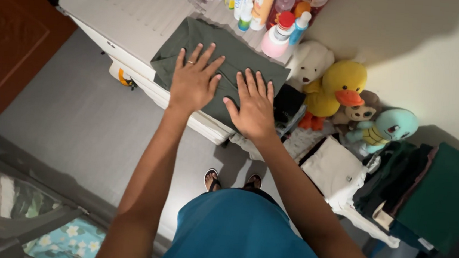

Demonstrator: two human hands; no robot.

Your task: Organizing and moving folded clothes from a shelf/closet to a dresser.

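We see the left hand [194,79] lying flat and palm-down on a folded dark green garment [220,68], its fingers spread wide and gripping nothing; a ring shows on one finger. Just beside it, at about three o'clock, the right hand [253,104] also lies flat on the cloth with fingers fanned open, pressing rather than holding. The garment rests on the ridged grey top of a white storage chest [124,11], near its edge closest to us. At one o'clock from the hands we find a cluster of bottles [261,6], among them a pink bottle with a red cap [278,35] that touches or nearly touches the far edge of the garment. At three o'clock from the right hand sit soft toys against the wall: a white plush bear [308,61], a yellow plush duck [336,88] and a teal plush turtle [390,128]. At about four o'clock, well apart from the hands, we see a stack of folded clothes [399,186] with a cream folded piece [333,167] beside it. At six o'clock, below the chest, our sandalled feet [231,181] stand on the grey floor [77,117], and a teal shirt [242,239] fills the bottom of the view.
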